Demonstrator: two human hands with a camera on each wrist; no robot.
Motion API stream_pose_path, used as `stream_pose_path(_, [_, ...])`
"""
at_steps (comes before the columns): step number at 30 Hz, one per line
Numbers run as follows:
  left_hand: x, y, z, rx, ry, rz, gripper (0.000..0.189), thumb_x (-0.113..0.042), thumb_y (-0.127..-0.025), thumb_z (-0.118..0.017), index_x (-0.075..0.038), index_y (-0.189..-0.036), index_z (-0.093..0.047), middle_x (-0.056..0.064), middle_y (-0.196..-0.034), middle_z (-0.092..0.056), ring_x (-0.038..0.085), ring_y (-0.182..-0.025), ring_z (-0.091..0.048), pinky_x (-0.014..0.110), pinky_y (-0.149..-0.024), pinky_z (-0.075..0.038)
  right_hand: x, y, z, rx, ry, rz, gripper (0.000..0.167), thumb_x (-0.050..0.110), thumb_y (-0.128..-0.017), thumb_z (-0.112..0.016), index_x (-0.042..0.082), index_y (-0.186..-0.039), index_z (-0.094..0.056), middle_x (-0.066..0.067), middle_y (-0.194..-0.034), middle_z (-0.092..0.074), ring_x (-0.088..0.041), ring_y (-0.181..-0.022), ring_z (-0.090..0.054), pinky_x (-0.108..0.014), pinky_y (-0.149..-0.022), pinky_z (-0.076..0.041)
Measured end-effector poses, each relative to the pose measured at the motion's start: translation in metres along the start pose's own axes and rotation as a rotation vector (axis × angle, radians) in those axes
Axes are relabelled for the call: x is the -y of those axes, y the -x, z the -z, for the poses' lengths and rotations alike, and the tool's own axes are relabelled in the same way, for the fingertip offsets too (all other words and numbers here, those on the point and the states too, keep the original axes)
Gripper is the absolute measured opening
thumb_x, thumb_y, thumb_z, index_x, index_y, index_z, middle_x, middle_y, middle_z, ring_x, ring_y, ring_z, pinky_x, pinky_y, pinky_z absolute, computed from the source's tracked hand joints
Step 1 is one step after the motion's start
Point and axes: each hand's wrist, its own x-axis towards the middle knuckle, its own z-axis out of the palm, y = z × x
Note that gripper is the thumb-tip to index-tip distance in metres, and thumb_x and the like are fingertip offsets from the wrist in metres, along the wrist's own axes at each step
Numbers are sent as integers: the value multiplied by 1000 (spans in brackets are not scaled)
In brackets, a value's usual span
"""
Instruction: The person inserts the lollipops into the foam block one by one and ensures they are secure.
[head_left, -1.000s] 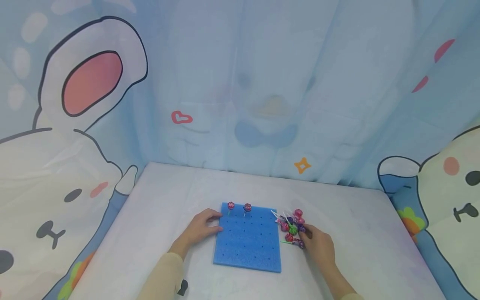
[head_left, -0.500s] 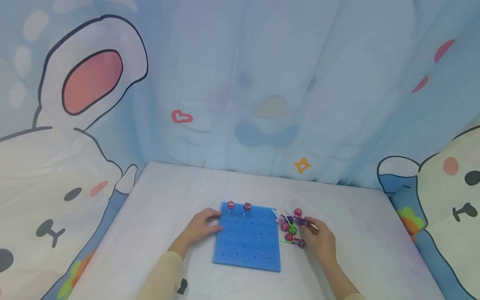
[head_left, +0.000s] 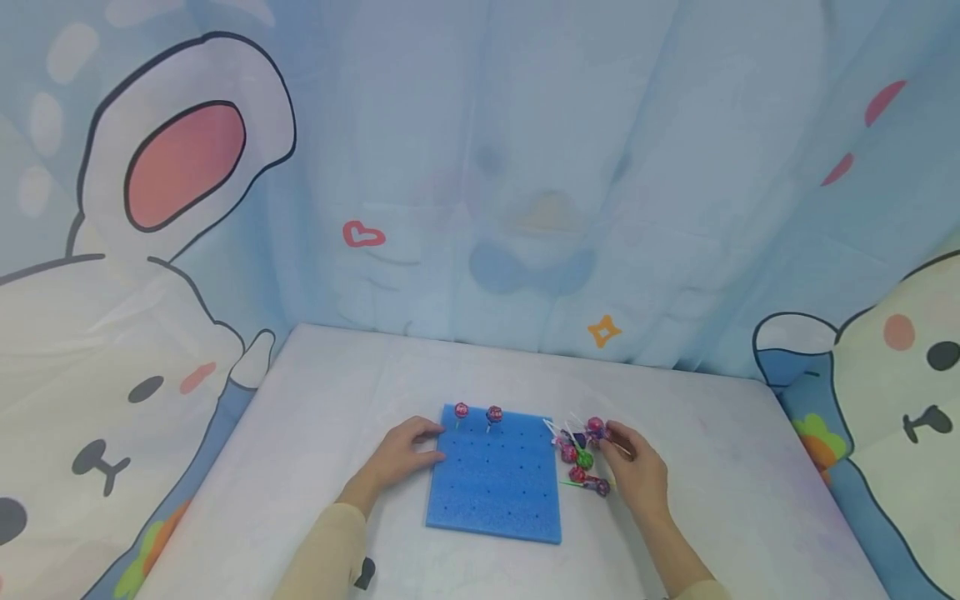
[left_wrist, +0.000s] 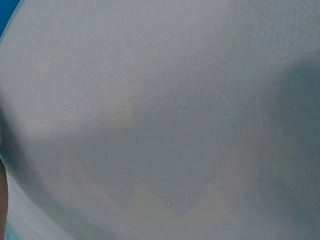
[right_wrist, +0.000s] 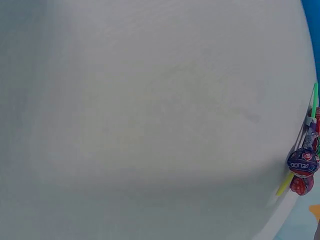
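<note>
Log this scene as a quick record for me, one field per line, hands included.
Surface: pale tabletop
Base: blue board with small holes
Planted: two upright lollipops near the board's far edge
Loose: lollipop pile beside the board's right edge
Left: left hand touching the board's left edge
Right: right hand apparently pinching a purple lollipop at the pile

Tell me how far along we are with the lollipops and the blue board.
Done: two lollipops stand in the far part of the blue board.
In hand: the right hand is at the pile; its grip is unclear. The left hand is at the board's left edge.
Left: the piled lollipops; many holes are bare.
</note>
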Motion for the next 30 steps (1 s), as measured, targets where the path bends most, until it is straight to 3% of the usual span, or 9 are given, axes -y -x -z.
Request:
stream_pose_path(2, [0,1,0,-1,-8,1,40,-21,-89,-73,-5,-124,-62,8,-123,-62,24,-119,-57,42,-103,-46,4,1,0,-9,0,5,47,42,-97,-56,15,-135,-57,-12,-128,-62,-31,-115,-60,-18,-87,-52])
stream_pose_path(9, [0,0,-1,1,-12,7,40,-22,-89,-72,-5,-125,-63,7,-123,-62,23,-119,-57,43,-103,-46,50,3,10,-5,-49,-75,41,29,-98,-60,14,-136,-58,-11,-133,-61,-29,-122,-57,-36,-98,-49])
stream_pose_path(13, [0,0,-1,0,-17,5,41,-23,-89,-72,-5,-125,-63,7,-123,-62,23,-119,-57,43,-103,-46,64,-2,11,28,-28,-102,42,29,-99,-59,15,-138,-56,-8,-137,-58,-25,-125,-55,-38,-100,-47])
stream_pose_path(19, [0,0,-1,2,-19,3,41,-23,-89,-72,-5,-125,-63,7,-123,-62,24,-119,-57,43,-103,-46,78,-5,5,-23,-61,1,40,29,-97,-62,13,-134,-61,-12,-130,-62,-29,-118,-60,-29,-92,-51])
stream_pose_path(21, [1,-1,-1,4,-15,5,40,-22,-89,-72,-5,-124,-63,7,-122,-62,24,-120,-57,43,-103,-46,68,-10,-3,-46,-126,75,39,27,-95,-65,13,-132,-63,-11,-128,-64,-25,-115,-63,-22,-88,-52])
stream_pose_path(26, [1,-1,-1,5,-18,10,40,-23,-89,-73,-6,-125,-63,7,-123,-62,24,-120,-56,43,-103,-46,78,-13,-7,-47,-171,184,38,26,-94,-67,11,-128,-65,-12,-123,-66,-24,-109,-66,-22,-84,-54])
stream_pose_path(28, [1,-1,-1,4,-21,11,41,-23,-89,-72,-6,-125,-63,6,-123,-62,24,-120,-56,43,-103,-46,96,-11,-4,-30,-114,177,37,27,-95,-66,9,-127,-65,-15,-121,-67,-30,-107,-66,-29,-83,-56])
stream_pose_path(30, [2,-1,-1,5,-23,13,41,-23,-89,-72,-6,-125,-62,6,-123,-62,24,-120,-56,43,-103,-46,99,-12,-6,-1,-81,167,37,26,-95,-66,9,-128,-65,-14,-122,-67,-29,-107,-66,-32,-83,-56])
